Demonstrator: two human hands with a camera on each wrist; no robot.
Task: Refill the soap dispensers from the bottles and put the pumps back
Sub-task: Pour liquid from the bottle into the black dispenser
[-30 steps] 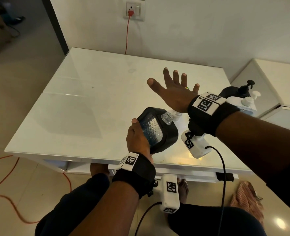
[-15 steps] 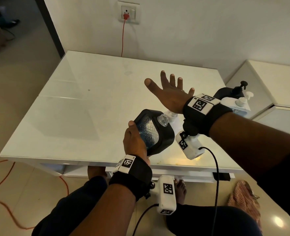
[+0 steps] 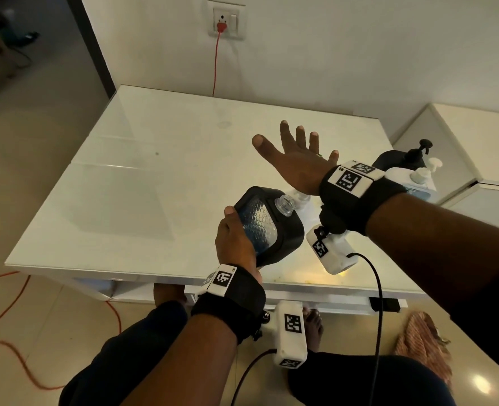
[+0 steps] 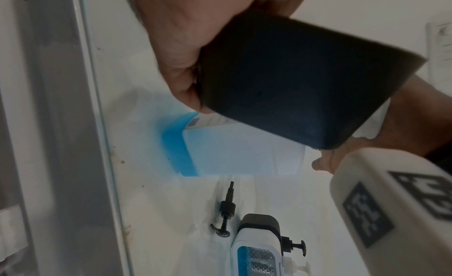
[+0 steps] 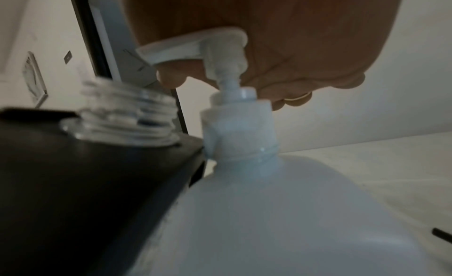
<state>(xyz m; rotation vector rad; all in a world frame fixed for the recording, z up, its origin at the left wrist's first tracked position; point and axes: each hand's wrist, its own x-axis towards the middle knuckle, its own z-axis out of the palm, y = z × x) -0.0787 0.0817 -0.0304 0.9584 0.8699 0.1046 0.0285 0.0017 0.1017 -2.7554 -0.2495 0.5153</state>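
Note:
My left hand [image 3: 235, 237] grips a black soap dispenser [image 3: 283, 238] with a clear textured window and blue liquid inside. It is tilted, and its open clear threaded neck [image 5: 127, 114] has no pump on it. My right hand [image 3: 296, 159] is flat with fingers spread, palm resting on the white pump head [image 5: 195, 46] of a white refill bottle [image 5: 269, 212], which stands right beside the dispenser. In the left wrist view the refill bottle [image 4: 232, 150] shows blue liquid, and a loose black pump [image 4: 226, 212] lies on the table.
The white glass table [image 3: 154, 186] stands against the wall. At its right edge are a black dispenser with its pump [image 3: 403, 159] and a white one [image 3: 418, 177]. A white cabinet [image 3: 476, 136] is to the right. A red cable [image 3: 8, 303] and a cloth [image 3: 421, 338] lie on the floor.
Both hands keep their places: the left still holds the tilted dispenser and the right palm stays over the bottle's pump. Only the head view has shifted slightly.

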